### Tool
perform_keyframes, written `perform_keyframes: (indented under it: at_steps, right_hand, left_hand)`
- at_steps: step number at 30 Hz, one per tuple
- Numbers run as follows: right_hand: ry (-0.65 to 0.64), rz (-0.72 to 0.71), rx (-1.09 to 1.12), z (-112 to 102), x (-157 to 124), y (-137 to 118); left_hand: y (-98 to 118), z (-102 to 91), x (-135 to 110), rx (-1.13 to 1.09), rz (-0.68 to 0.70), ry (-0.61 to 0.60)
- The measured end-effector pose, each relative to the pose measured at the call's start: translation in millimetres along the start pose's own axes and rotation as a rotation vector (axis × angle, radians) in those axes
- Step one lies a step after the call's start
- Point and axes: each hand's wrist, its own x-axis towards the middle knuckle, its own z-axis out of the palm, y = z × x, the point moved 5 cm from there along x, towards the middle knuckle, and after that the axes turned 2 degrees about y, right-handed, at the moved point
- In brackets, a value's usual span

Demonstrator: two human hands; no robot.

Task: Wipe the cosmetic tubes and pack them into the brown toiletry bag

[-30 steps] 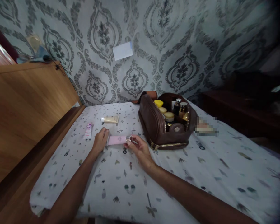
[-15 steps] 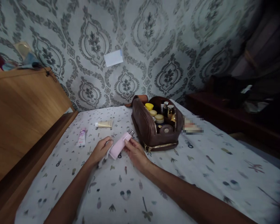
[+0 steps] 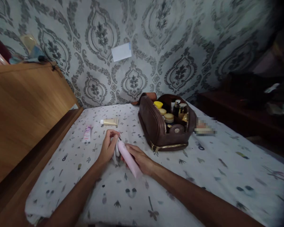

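Tube (image 3: 129, 159) rotated, left grip (image 3: 109, 148), right grip (image 3: 139, 159) clasping it

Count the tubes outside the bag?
3: pink tube in left hand and right hand, cream tube farther back, small pink-white tube left of it. The bag may hide more.

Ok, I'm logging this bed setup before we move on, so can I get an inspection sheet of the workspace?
Surface: bed sheet, white with small prints.
Job's things: pink tube, tilted, cap end towards the left hand.
Clutter: brown toiletry bag, open, jars and bottles inside; cream tube and small pink-and-white tube lying loose on the sheet.
Hands: left hand pinches the tube's cap end; right hand grips its body.
Cables: what looks like a thin dark cord at the headboard top.
Surroundings: wooden headboard on the left; patterned wall with a white card; dim furniture on the right.
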Motion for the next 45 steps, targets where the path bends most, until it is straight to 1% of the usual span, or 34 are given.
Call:
perform_keyframes:
  at_steps: [2,3,5,7,10,12,15,18,22,24,26,29,32,38,41,45]
  right_hand:
    - [-0.011,0.025,-0.023,1.0,-1.6,-0.2]
    - [-0.013,0.024,-0.042,1.4,-2.2,-0.7]
    - [-0.038,-0.01,-0.104,3.5,-3.4,-3.1]
    - [-0.077,-0.081,-0.181,6.8,-5.0,-6.9]
    - [-0.125,-0.148,-0.216,11.3,-7.3,-10.1]
    - [-0.154,-0.148,-0.182,13.7,-7.8,-9.8]
    - [-0.162,-0.135,-0.046,14.9,-6.7,-9.6]
    - [-0.1,-0.097,0.112,10.6,-3.6,-10.0]
    - [0.062,-0.039,0.252,-3.4,2.6,-8.7]
    - [0.136,-0.041,0.293,-10.9,5.8,-7.5]
    - [0.176,-0.072,0.307,-16.2,8.8,-7.1]
    - [0.165,-0.152,0.319,-18.4,12.3,-8.8]
    - [0.13,-0.214,0.35,-17.0,14.0,-12.0]
    - [0.194,-0.319,0.415,-20.8,13.5,-22.0]
    - [0.209,-0.398,0.375,-21.5,12.1,-29.2]
    - [0.194,-0.498,0.216,-16.6,5.9,-41.0]
  left_hand:
    - [-1.8,2.8,1.0,-0.008,-0.029,-0.084]
    - [-2.1,3.0,1.5,-0.003,-0.036,-0.102]
    - [-2.0,0.5,2.6,0.001,-0.036,-0.079]
    - [-3.5,-2.6,3.6,-0.039,-0.068,-0.041]
    - [-11.4,-4.6,4.0,-0.199,-0.207,-0.001]
    - [-16.4,-2.9,3.1,-0.3,-0.296,0.009]
    - [-20.4,1.5,0.6,-0.351,-0.348,0.036]
    - [-22.4,5.4,-2.7,-0.25,-0.322,0.072]
    - [-22.5,10.7,-6.7,-0.091,-0.255,0.07]
    - [-20.5,13.8,-8.9,-0.07,-0.229,0.063]
    - [-17.3,18.2,-12.6,-0.06,-0.211,0.051]
    - [-10.8,28.0,-21.3,-0.055,-0.18,0.01]
    - [-6.0,39.7,-30.2,-0.088,-0.154,-0.066]
    - [-14.6,52.2,-34.4,-0.239,-0.267,-0.124]
    - [-17.6,56.5,-31.7,-0.31,-0.283,-0.173]
    - [-19.5,59.1,-28.6,-0.293,-0.317,-0.257]
